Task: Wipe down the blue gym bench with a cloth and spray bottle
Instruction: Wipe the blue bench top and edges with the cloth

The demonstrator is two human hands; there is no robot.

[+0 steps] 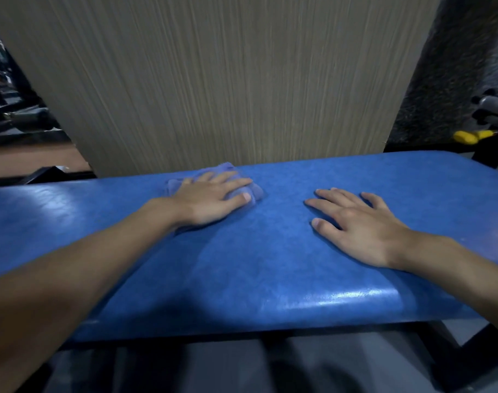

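The blue bench (270,251) is seen lying crosswise through the lower half of the head view, its padded top stretching from the left edge to the right edge; its covering is a glossy, faintly mottled blue vinyl, and pale highlights are caught along the rounded near edge and at the far left; a dark frame is seen beneath it. The cloth (233,173), a soft blue-violet fabric bunched into a small wad, is found on the bench top near the far edge, left of centre; much of it is hidden under the left hand (211,198).

The left hand is laid palm-down on the cloth with the fingers extended and slightly spread, pointing to the right; the cloth is pressed flat against the padding rather than pinched, so the hand is held open upon it; the forearm is stretched in from the lower left corner. The right hand (358,225) is rested flat on the bare vinyl, well apart from the cloth, with the fingers splayed and pointing to the left; nothing is held in it; its forearm is brought in from the right edge.

No brand, label or writing can be read on the bench or the cloth.

Behind the bench a pale panel with a vertical wood grain (228,80) is seen; to the far right, yellow handles (466,136) and blurred dark equipment are glimpsed; a grey floor is seen below the bench.
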